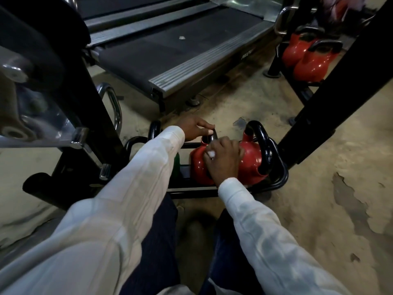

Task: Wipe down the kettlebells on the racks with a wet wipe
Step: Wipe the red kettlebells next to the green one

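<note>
We look down on a low black rack [284, 175] on the floor that holds two red kettlebells side by side: the near kettlebell [196, 165] under our hands and a second kettlebell [253, 160] just to its right, with its black handle rising clear. A sliver of something green [176, 165] shows on the rack beside our left sleeve; we cannot tell what it is. Our left hand [194, 129] pinches the top of the near kettlebell's black handle between thumb and fingers. Our right hand [223, 158] lies over the top of the same bell, fingers curled down onto the red body, with the wet wipe [211, 153] bunched under them so that only a small white tuft shows between the knuckles. The hand covers most of the wipe and much of the bell, and the handle is largely hidden by both hands. At upper right a far rack [272, 64] carries two more red kettlebells [312, 64], partly cut off by a dark slanting post. A treadmill [170, 45] stands beyond the low rack.
</note>
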Available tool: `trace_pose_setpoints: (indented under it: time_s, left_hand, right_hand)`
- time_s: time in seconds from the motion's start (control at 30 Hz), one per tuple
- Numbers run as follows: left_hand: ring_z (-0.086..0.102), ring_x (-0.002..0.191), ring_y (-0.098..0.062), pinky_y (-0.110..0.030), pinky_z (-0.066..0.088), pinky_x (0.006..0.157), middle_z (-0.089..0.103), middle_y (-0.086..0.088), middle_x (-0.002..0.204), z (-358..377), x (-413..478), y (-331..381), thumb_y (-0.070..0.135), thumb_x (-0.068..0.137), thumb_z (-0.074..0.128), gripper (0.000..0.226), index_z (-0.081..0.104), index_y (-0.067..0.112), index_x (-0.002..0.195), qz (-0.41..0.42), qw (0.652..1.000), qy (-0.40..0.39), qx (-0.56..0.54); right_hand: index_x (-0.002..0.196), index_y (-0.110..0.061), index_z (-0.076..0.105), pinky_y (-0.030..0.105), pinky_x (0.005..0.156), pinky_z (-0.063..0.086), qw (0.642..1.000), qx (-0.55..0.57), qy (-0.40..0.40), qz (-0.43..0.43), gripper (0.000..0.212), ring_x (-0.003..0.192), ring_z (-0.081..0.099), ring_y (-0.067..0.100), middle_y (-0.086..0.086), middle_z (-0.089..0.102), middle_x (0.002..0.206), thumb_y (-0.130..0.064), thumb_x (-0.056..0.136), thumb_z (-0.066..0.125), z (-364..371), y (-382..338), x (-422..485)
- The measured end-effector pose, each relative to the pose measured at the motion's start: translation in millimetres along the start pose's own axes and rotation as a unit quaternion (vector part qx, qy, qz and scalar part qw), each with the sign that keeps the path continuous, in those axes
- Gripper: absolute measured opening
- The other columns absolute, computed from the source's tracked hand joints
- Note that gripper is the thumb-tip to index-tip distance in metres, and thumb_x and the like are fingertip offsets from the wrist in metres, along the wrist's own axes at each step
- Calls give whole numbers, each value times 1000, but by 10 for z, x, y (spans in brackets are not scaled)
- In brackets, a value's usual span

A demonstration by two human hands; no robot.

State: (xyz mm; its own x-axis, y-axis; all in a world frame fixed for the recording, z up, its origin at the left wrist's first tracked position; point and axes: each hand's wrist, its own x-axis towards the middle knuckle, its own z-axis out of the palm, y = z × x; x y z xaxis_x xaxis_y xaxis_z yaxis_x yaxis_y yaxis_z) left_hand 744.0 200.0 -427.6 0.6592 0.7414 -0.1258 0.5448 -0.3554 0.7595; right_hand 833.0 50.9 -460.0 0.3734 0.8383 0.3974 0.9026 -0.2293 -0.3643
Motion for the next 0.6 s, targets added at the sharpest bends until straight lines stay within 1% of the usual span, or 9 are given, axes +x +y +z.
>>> trace_pose_setpoints:
  time_s: [0.07,0.13,0.17,0.23,0.3,0.33,0.43,0.5,0.6]
  left_hand:
    - [55,122,-12,-34,36,111,64,3,128,-26,-24,57,35,83,74,39,69,23,119,-2,999,-19,36]
    - [52,124,-12,-29,36,110,60,5,133,-15,-55,89,41,79,76,46,67,25,122,-8,998,-19,67]
    - [52,125,-12,-26,36,107,59,5,134,10,-76,93,41,77,78,48,67,26,122,-11,998,-8,63]
    - [52,124,-12,-22,35,102,60,5,132,69,-114,80,36,75,81,49,68,24,121,-20,1000,16,8]
    - [51,124,-13,-21,33,100,61,5,132,100,-142,83,30,75,82,48,68,22,121,-29,999,31,-31]
    - [50,125,-13,-22,32,102,60,4,133,98,-146,102,28,76,81,48,68,21,122,-33,999,30,-30]
    - [47,128,-13,-30,29,113,57,3,136,83,-133,157,31,77,80,49,66,24,123,-43,999,12,5]
    - [47,130,-14,-39,29,116,57,4,136,74,-129,165,34,76,80,49,66,28,122,-53,998,10,17]
    - [48,130,-14,-38,30,116,59,3,135,83,-137,175,31,78,80,49,66,25,123,-56,998,16,-1]
  right_hand:
    - [86,-31,64,40,88,38,998,59,17,26,12,97,51,19,-9,62,95,-42,82,66,-31,133,-155]
    - [87,-30,66,40,90,46,975,206,0,89,14,96,59,15,-13,67,94,-45,85,65,-67,253,-250]
    - [89,-28,67,41,90,50,939,308,-26,150,14,96,63,15,-10,70,94,-42,86,66,-74,274,-225]
    - [96,-21,69,44,92,54,817,490,-100,288,11,99,68,23,1,74,98,-30,89,66,-76,259,-25]
    - [97,-10,69,42,92,54,701,578,-165,384,12,96,68,29,13,73,98,-17,91,61,-15,277,191]
    - [93,-8,69,39,86,55,668,588,-193,412,13,89,68,28,14,72,92,-12,92,57,17,288,249]
    - [89,-8,70,31,71,51,672,559,-245,419,21,81,66,23,9,72,78,-11,93,50,14,338,228]
    - [97,-9,71,33,79,54,693,558,-252,381,22,92,68,24,10,74,88,-11,93,50,-44,404,90]
    - [99,-9,71,41,93,54,739,568,-185,312,13,99,69,25,9,75,98,-17,92,63,-121,488,-128]
